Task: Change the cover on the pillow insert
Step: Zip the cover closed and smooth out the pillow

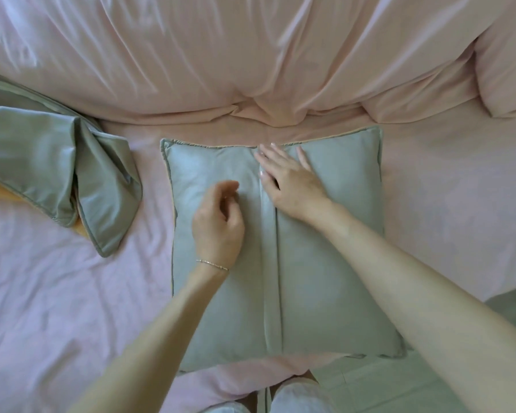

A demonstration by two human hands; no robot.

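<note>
The pillow (280, 248), in a sage-green cover, lies flat near the bed's (429, 204) near edge, its overlapped back closure running down the middle. The right hand (289, 177) rests on it with fingers spread flat, at the far end of the overlap; the left hand (218, 225) hovers loosely curled and holds nothing. The step appears to be settling the closure: the flap should be pressed flat along its length and the corners filled. A second green cover (60, 171) lies crumpled at the bed's left edge. The sheet is pink, and a rumpled pink duvet (251, 55) covers the far side.
</note>
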